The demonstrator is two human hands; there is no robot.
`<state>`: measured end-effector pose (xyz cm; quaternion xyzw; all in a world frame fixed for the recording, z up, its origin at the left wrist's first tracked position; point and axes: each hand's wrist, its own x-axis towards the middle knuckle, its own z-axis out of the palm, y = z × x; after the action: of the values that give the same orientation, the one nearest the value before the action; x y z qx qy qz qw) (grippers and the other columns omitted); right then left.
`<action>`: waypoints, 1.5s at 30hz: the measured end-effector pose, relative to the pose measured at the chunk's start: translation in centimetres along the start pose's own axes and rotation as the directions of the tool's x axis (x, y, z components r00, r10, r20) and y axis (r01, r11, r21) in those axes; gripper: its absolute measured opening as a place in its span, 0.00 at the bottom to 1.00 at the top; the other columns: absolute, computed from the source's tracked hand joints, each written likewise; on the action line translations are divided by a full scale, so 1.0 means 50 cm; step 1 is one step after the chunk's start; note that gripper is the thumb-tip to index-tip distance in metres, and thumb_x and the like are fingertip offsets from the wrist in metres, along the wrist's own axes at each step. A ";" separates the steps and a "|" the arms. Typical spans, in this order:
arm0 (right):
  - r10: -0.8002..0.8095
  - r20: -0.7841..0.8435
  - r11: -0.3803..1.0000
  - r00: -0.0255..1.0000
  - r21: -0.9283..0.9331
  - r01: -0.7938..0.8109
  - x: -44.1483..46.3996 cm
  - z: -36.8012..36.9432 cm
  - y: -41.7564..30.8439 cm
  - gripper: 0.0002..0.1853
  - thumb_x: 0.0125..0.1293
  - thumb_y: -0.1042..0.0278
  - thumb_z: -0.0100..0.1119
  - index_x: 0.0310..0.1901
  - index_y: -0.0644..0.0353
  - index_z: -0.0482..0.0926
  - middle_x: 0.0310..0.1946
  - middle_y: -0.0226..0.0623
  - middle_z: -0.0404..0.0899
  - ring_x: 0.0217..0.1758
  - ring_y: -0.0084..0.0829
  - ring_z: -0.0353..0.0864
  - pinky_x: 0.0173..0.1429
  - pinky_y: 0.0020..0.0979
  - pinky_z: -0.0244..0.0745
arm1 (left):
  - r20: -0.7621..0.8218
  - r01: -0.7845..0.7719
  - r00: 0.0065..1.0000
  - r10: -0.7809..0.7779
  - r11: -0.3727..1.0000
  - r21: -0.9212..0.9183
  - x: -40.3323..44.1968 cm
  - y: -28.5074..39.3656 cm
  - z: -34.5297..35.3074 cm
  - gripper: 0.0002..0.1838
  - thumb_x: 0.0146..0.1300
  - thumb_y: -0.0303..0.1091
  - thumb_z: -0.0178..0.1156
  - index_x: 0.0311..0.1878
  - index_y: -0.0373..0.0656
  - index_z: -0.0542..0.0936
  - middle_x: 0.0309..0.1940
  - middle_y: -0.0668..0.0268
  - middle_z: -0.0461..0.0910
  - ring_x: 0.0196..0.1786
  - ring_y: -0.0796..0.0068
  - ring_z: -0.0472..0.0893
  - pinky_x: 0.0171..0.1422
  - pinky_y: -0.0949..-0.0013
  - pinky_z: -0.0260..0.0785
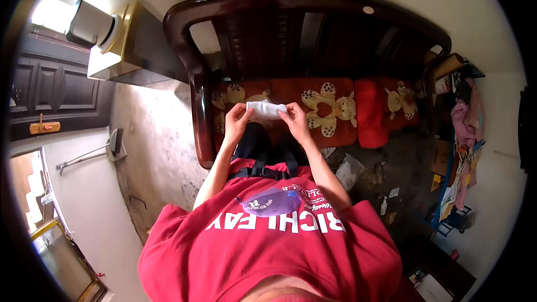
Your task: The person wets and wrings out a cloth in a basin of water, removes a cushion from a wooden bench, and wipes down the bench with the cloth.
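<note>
A small white cloth point(267, 110), rolled or folded into a narrow strip, is stretched level between my two hands in front of the sofa. My left hand point(237, 121) pinches its left end between thumb and fingers. At the other end, my right hand point(296, 121) grips it in the same way. Beneath and beyond the cloth lies the brown seat cushion point(327, 92) with its pale bear pattern. What kind of cloth it is, I cannot tell.
A dark wooden sofa point(251, 0) spans the far side, with a red folded cloth or cushion point(370, 114) on its seat. On the floor at right are a plastic bag point(349, 171) and a small bottle point(384, 206). Piled clothes point(465, 117) stand far right, a long-handled dustpan point(116, 142) left.
</note>
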<state>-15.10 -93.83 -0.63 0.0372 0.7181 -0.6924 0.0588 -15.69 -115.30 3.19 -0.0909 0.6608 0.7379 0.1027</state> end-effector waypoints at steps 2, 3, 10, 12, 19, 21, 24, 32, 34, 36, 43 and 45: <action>-0.109 -0.047 0.984 0.993 -0.144 0.101 0.048 0.023 -0.049 0.09 0.64 0.69 0.64 0.39 0.62 0.73 0.31 0.28 0.78 0.34 0.18 0.74 0.40 0.23 0.70 | -0.090 -0.044 0.995 0.046 0.999 0.026 0.024 0.045 -0.010 0.09 0.66 0.33 0.62 0.40 0.36 0.79 0.35 0.71 0.81 0.39 0.84 0.77 0.45 0.78 0.69; -0.216 -0.073 0.939 0.974 -0.289 0.187 0.084 0.042 -0.086 0.10 0.64 0.68 0.65 0.38 0.63 0.73 0.28 0.29 0.77 0.32 0.18 0.73 0.37 0.25 0.70 | -0.142 -0.201 0.964 0.224 0.967 0.158 0.063 0.024 -0.034 0.10 0.65 0.33 0.62 0.41 0.35 0.79 0.32 0.71 0.80 0.37 0.83 0.77 0.42 0.78 0.68; -0.457 -0.049 0.852 0.888 -0.311 0.421 0.438 0.242 -0.198 0.09 0.63 0.70 0.63 0.38 0.63 0.72 0.29 0.44 0.79 0.32 0.40 0.81 0.36 0.35 0.73 | -0.419 -0.316 0.721 0.552 0.800 0.510 0.359 0.177 -0.180 0.11 0.65 0.35 0.63 0.36 0.35 0.79 0.24 0.68 0.69 0.28 0.80 0.66 0.33 0.75 0.62; -0.340 0.006 0.884 0.940 -0.340 0.322 0.536 0.284 -0.222 0.11 0.62 0.69 0.63 0.37 0.61 0.69 0.34 0.46 0.75 0.40 0.49 0.75 0.41 0.44 0.70 | -0.284 -0.325 0.613 0.737 0.563 0.760 0.463 0.226 -0.225 0.10 0.64 0.35 0.62 0.32 0.38 0.77 0.30 0.63 0.70 0.36 0.64 0.71 0.44 0.64 0.64; -0.637 -0.022 0.540 0.770 -0.726 0.426 0.692 0.330 -0.258 0.12 0.59 0.70 0.65 0.39 0.57 0.70 0.44 0.43 0.66 0.52 0.44 0.63 0.53 0.45 0.56 | -0.178 -0.062 0.344 0.922 0.212 0.975 0.667 0.213 -0.222 0.08 0.69 0.34 0.55 0.42 0.39 0.71 0.51 0.53 0.68 0.54 0.54 0.64 0.55 0.50 0.51; -0.782 -0.008 0.429 0.624 -0.733 0.528 0.704 0.327 -0.245 0.14 0.56 0.72 0.65 0.43 0.51 0.73 0.45 0.39 0.68 0.55 0.42 0.65 0.55 0.45 0.56 | -0.145 -0.101 0.299 0.943 0.183 0.978 0.671 0.210 -0.223 0.08 0.70 0.33 0.53 0.46 0.40 0.70 0.53 0.54 0.68 0.53 0.57 0.64 0.57 0.53 0.50; -0.769 0.184 0.261 0.612 -0.783 0.564 0.709 0.327 -0.193 0.14 0.54 0.74 0.65 0.41 0.46 0.75 0.46 0.33 0.70 0.55 0.39 0.68 0.57 0.44 0.57 | -0.153 -0.129 0.253 0.955 0.190 0.973 0.666 0.222 -0.214 0.08 0.69 0.32 0.53 0.48 0.41 0.71 0.53 0.54 0.68 0.55 0.56 0.64 0.60 0.52 0.50; -0.851 0.172 0.171 0.497 -0.803 0.571 0.724 0.317 -0.181 0.13 0.54 0.76 0.64 0.39 0.46 0.76 0.45 0.30 0.73 0.49 0.37 0.74 0.57 0.43 0.64 | 0.004 -0.335 0.501 0.865 0.190 0.923 0.598 0.211 -0.195 0.19 0.63 0.28 0.56 0.58 0.38 0.75 0.62 0.54 0.70 0.64 0.52 0.69 0.72 0.49 0.53; -0.857 0.182 0.182 0.483 -0.769 0.613 0.719 0.318 -0.191 0.12 0.56 0.76 0.62 0.40 0.48 0.76 0.46 0.32 0.73 0.50 0.38 0.74 0.58 0.43 0.63 | -0.004 -0.231 0.660 0.751 0.208 0.950 0.609 0.217 -0.181 0.24 0.63 0.33 0.55 0.63 0.38 0.72 0.67 0.59 0.67 0.71 0.60 0.64 0.74 0.52 0.51; -0.828 0.194 0.205 0.526 -0.768 0.607 0.716 0.316 -0.210 0.10 0.58 0.76 0.60 0.41 0.50 0.76 0.46 0.32 0.74 0.51 0.38 0.74 0.60 0.44 0.62 | 0.022 -0.226 0.638 0.770 0.160 0.961 0.611 0.209 -0.190 0.25 0.64 0.35 0.53 0.64 0.38 0.71 0.68 0.60 0.66 0.72 0.61 0.63 0.75 0.54 0.50; -0.687 0.501 0.267 0.526 -0.500 0.824 0.709 0.429 -0.224 0.22 0.63 0.71 0.53 0.59 0.66 0.72 0.66 0.44 0.67 0.68 0.42 0.67 0.73 0.44 0.58 | -0.017 -0.109 0.530 0.848 0.089 0.990 0.627 0.175 -0.287 0.23 0.71 0.41 0.45 0.64 0.40 0.71 0.67 0.58 0.69 0.72 0.59 0.64 0.78 0.50 0.40; -0.676 0.503 0.275 0.538 -0.504 0.819 0.699 0.438 -0.225 0.24 0.64 0.70 0.52 0.62 0.66 0.70 0.67 0.44 0.65 0.71 0.40 0.65 0.75 0.42 0.55 | -0.012 -0.112 0.540 0.842 0.085 0.990 0.618 0.174 -0.293 0.23 0.71 0.40 0.45 0.65 0.40 0.71 0.67 0.58 0.69 0.72 0.59 0.63 0.79 0.50 0.39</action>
<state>-50.49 -117.12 5.02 -0.3968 0.8405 -0.3116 -0.1976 -47.83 -129.81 1.54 0.0006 0.9273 0.1193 -0.3547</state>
